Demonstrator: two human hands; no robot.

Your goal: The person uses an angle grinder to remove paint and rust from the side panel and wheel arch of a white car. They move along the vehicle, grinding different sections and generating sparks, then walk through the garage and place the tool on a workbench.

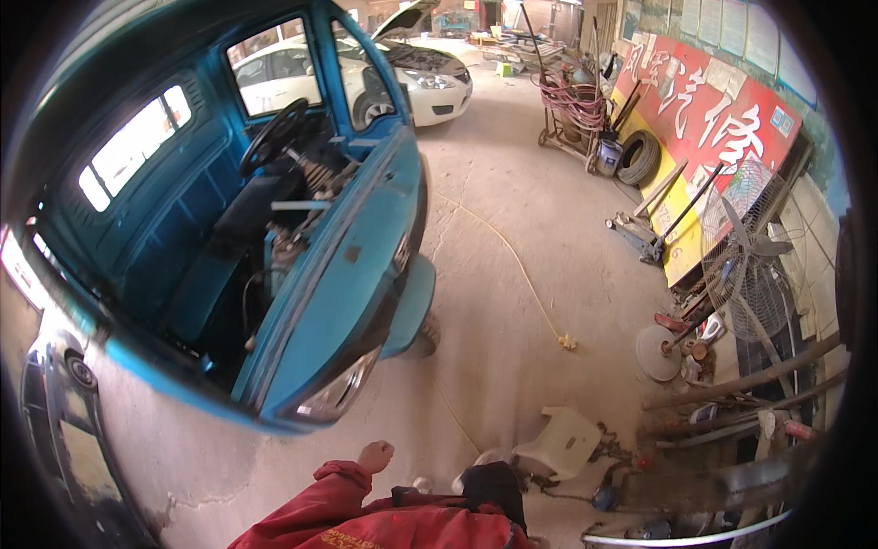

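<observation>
My left hand (375,456) hangs at the lower middle, at the end of a red sleeve (325,499). Its fingers are curled in, and nothing shows in them. It touches nothing; bare floor lies below it. Closest ahead on the left stands a blue three-wheeled vehicle (338,274) with no windscreen glass. Its steering wheel (274,137) and bare inner parts show through the opening. The headlight (338,393) is the nearest part to my hand. My right hand is out of view.
A pale plastic stool (560,444) stands right of my feet. A yellow cord (512,256) crosses the floor. Along the right lie a pedestal fan (750,247), metal bars, a floor jack (640,233), a tyre (639,157) and a loaded trolley (573,110). A white car (430,82) stands behind, hood raised.
</observation>
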